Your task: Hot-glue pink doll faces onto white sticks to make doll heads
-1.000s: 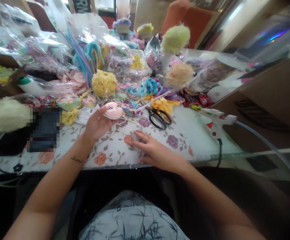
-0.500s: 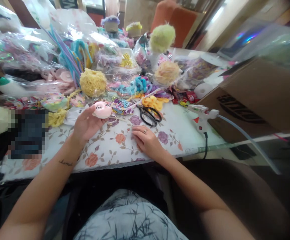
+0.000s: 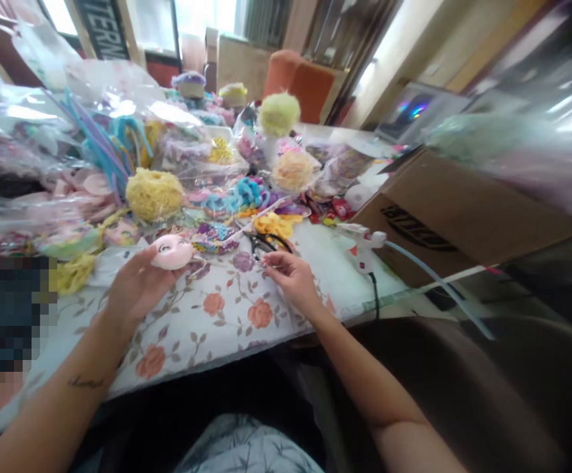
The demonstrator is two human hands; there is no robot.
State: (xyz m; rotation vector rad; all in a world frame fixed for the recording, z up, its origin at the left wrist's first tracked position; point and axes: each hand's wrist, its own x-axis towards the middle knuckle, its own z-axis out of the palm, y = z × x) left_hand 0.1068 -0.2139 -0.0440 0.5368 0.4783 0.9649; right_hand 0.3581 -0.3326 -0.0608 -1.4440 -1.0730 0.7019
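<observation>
My left hand (image 3: pixel 135 286) is closed around a pale pink doll head (image 3: pixel 173 252) with painted eyes, held just above the flowered tablecloth (image 3: pixel 227 335). Beside it, a thin pale loop (image 3: pixel 200 268) shows at the head's lower right. Thumb and fingers of my right hand (image 3: pixel 293 279) are pinched together; whatever tiny thing may be between them is too blurred to name. Black-handled scissors (image 3: pixel 262 244) lie right behind the right fingertips, partly covered by them. Near the left hand sit a packet of small colourful pieces (image 3: pixel 213 236) and a fluffy yellow ball (image 3: pixel 154 194).
At the right stands a white glue gun (image 3: pixel 363 244) with a glue stick and cord, in front of a cardboard box (image 3: pixel 458 217). Yellow loops (image 3: pixel 272 225), fluffy balls and plastic bags (image 3: pixel 103 85) crowd the back. A blurred-out dark patch (image 3: pixel 4 322) is at left.
My right hand has lifted off the cloth and reached nearer the scissors, fingers now pinched. My left hand still holds the doll head. The whole view has turned rightward and tilted up.
</observation>
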